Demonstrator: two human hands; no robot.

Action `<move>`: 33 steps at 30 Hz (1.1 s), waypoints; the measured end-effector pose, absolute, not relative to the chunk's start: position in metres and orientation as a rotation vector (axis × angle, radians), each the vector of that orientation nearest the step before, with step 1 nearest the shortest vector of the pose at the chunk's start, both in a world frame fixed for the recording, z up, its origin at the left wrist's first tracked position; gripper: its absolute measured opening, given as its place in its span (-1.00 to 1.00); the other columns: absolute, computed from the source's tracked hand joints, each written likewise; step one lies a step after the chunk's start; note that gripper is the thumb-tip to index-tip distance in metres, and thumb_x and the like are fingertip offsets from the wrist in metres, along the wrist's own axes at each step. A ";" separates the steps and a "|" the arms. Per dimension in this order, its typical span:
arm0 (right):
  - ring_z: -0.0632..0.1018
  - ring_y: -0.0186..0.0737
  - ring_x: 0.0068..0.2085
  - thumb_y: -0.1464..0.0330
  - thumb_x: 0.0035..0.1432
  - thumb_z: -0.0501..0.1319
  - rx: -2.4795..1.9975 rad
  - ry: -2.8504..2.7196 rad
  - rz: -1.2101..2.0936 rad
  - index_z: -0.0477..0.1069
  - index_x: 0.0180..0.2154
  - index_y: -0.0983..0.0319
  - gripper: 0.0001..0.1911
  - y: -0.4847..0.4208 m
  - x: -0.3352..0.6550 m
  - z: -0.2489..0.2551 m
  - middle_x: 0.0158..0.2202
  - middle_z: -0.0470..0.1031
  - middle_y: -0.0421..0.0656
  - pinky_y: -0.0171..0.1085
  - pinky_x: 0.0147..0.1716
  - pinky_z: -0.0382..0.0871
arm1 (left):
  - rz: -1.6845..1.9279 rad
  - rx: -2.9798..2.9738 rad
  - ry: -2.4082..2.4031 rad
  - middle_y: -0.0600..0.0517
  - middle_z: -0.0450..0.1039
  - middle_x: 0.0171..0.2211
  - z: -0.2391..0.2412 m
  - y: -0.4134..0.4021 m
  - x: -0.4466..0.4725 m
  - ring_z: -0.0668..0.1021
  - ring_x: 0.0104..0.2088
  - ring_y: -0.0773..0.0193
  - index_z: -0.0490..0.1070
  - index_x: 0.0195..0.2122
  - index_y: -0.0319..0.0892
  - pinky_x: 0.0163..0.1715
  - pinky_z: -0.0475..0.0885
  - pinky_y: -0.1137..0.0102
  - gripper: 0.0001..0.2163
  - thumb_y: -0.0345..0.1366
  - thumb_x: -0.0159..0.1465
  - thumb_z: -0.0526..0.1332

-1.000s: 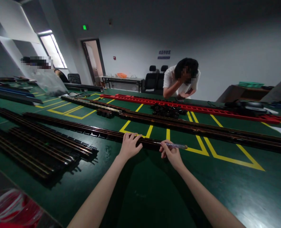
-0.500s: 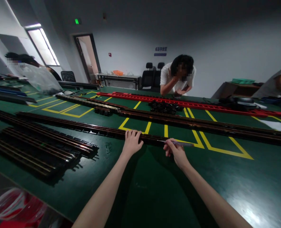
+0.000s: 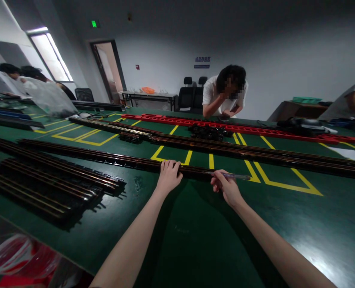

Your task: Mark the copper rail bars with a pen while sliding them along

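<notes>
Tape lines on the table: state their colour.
The tape lines are yellow, seen best in the head view.

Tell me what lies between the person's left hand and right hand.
In the head view, a stretch of the dark, slim strip lies between the left hand and the right hand; the tip of the pen-like tool also reaches in there.

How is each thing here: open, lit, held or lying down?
Left hand: laid on the strip
Right hand: closed around the pen-like tool
Pen-like tool: held, tip at the strip
Dark strip: lying flat
Door: open
Green sign: lit
</notes>
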State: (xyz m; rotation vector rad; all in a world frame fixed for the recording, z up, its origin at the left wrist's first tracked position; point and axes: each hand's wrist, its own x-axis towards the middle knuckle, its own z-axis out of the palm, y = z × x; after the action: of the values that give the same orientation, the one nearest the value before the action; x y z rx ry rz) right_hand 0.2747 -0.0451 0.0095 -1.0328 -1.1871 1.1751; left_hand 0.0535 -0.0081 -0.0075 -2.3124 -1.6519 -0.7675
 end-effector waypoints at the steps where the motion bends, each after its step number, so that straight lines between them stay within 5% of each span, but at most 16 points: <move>1: 0.39 -0.41 -0.68 0.01 -0.06 0.28 -1.032 -1.194 1.168 0.33 -0.45 0.23 -0.59 -0.044 0.275 0.009 -0.60 0.42 -0.28 -0.43 -0.72 0.17 | -0.770 -2.318 -1.640 -0.15 0.38 -0.06 -0.007 -0.008 0.053 0.35 0.02 0.01 0.34 0.01 -0.25 0.16 0.13 0.06 -0.66 -0.33 0.20 0.09; 13: 0.45 -0.34 -0.63 -0.02 -0.05 0.27 -1.120 -1.398 1.038 0.39 -0.39 0.24 -0.56 -0.032 0.274 0.013 -0.57 0.45 -0.21 -0.37 -0.68 0.33 | -0.773 -2.385 -1.581 -0.11 0.39 -0.06 -0.006 -0.008 0.051 0.38 0.00 0.09 0.33 0.02 -0.24 0.12 0.20 0.12 -0.67 -0.39 0.22 0.05; 33: 0.41 -0.38 -0.70 -0.10 -0.06 0.21 -1.181 -1.516 0.943 0.41 -0.40 0.23 -0.50 -0.027 0.265 0.009 -0.62 0.43 -0.24 -0.41 -0.74 0.27 | -0.760 -2.355 -1.562 -0.11 0.41 -0.07 -0.008 -0.006 0.051 0.39 -0.03 0.08 0.34 0.00 -0.23 0.06 0.24 0.14 -0.70 -0.36 0.27 0.03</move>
State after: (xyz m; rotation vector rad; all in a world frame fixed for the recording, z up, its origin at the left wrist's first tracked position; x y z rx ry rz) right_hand 0.2653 -0.0267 0.0090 -1.1814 -1.5157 0.9430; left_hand 0.0507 -0.0055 -0.0077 -2.3554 -1.5616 -0.7595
